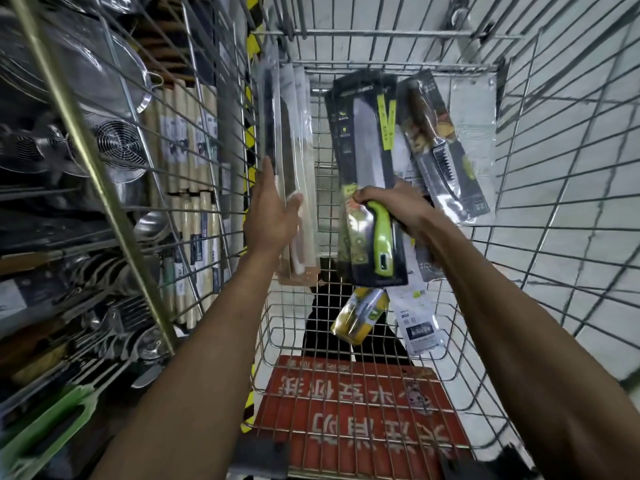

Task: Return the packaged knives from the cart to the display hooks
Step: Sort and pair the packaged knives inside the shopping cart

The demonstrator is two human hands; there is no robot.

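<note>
A person leans over a wire cart (388, 33) in a kitchenware aisle. The right hand (394, 206) is clenched around a fanned bundle of packaged knives at centre frame: a black card with a green-handled knife (367, 161) in front and a clear sleeve with a serrated blade (446, 150) to its right, with a yellow pack (360, 317) and a white label card (417, 323) hanging below the fist. The left hand (273, 209) appears to pinch a stack of upright packs (294, 133) leaning on the cart's left wall, fingers flat along them, thumb across the front. Every pack's long axis runs up the frame, hang-holes at the top. The shelving of steel strainers (107, 147) and rolling pins (188, 140) lies at frame left beyond the cart wall, nearer the left hand; no display hooks are plainly visible. A red sign (346, 410) in the cart carries white Chinese characters, upside down here; the pack print is too blurred to read.
</note>
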